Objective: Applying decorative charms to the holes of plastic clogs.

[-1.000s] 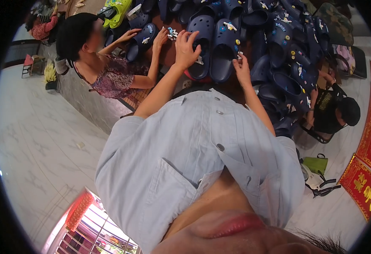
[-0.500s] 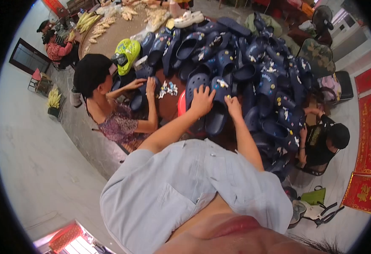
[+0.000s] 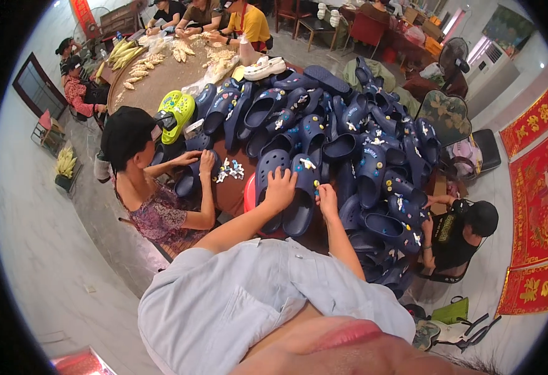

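A pair of navy clogs is in front of me, side by side. My left hand (image 3: pixel 279 190) is closed over them, fingers spread across the left clog (image 3: pixel 272 164) and the inner edge of the right clog (image 3: pixel 299 215). The right clog carries a white figure-shaped charm (image 3: pixel 307 163) on its toe and small yellow ones at its side. My right hand (image 3: pixel 326 201) pinches at that side, beside the yellow charms; what sits between its fingertips is too small to tell. Loose white and blue charms (image 3: pixel 229 170) lie to the left, near a partly covered red container (image 3: pixel 249 194).
A heap of navy clogs (image 3: pixel 371 169) spreads ahead and right. Bright green clogs (image 3: pixel 177 115) and a white clog (image 3: pixel 264 67) lie at its far side. One person (image 3: pixel 139 156) handles a clog at left; another (image 3: pixel 458 237) sits at right. Corn covers a round table (image 3: pixel 130 87).
The whole view has shifted, so the table and clogs appear lower and more people show at the back. My right fingers have drawn slightly away from the clog's toe; my left hand keeps its hold.
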Demonstrator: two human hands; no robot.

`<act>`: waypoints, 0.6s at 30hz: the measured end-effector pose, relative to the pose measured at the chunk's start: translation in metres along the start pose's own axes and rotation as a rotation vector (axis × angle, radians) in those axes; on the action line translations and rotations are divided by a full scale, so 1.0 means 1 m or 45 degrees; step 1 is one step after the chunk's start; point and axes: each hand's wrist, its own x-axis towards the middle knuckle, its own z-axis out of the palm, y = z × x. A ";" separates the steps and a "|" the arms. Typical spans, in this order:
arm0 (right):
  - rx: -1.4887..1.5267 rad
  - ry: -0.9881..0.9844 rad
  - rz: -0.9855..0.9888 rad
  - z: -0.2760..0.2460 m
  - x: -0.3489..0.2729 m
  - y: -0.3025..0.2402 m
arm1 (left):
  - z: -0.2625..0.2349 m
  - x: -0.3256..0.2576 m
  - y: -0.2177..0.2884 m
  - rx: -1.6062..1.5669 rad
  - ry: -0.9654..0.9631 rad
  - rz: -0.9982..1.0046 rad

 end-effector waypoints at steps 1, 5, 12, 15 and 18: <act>0.138 -0.008 0.006 -0.002 0.002 0.007 | -0.001 0.001 0.001 -0.008 -0.009 0.009; 0.293 0.015 0.201 0.000 0.005 0.004 | 0.002 -0.001 0.000 -0.009 -0.012 0.007; -0.671 0.072 0.076 0.011 0.029 -0.025 | 0.006 -0.002 -0.002 0.006 0.009 0.021; -0.606 0.061 0.011 0.009 0.039 -0.012 | 0.005 -0.002 0.000 0.003 -0.004 0.013; -0.571 0.065 -0.230 0.007 0.039 0.000 | 0.004 0.000 0.001 0.015 -0.034 0.010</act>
